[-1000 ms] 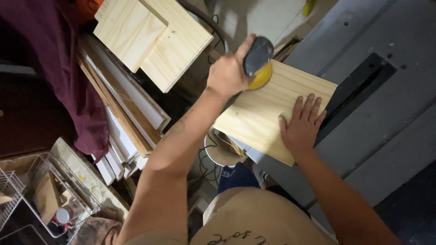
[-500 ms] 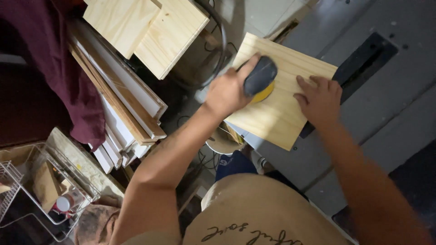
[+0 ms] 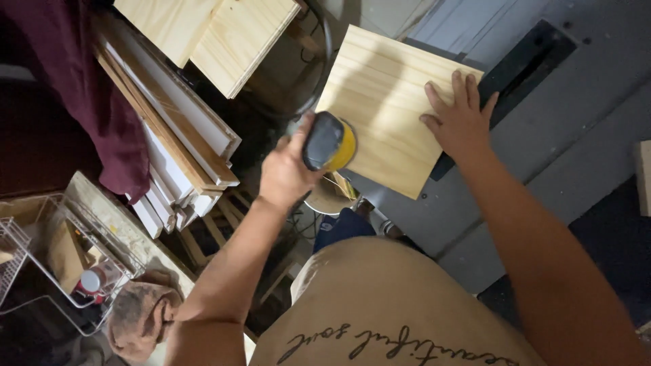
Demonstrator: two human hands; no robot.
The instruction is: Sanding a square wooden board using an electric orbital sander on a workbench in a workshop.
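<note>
One sander, one board, two hands

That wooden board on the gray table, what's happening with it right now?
A person is running a handheld sander, yellow and dark gray, along the near-left edge of the pale wooden board. The left hand grips the sander from above, while the right hand lies flat on the board's far-right part, pressing it onto the gray table. More pale boards and a stack of white trim strips lie to the left.
</note>
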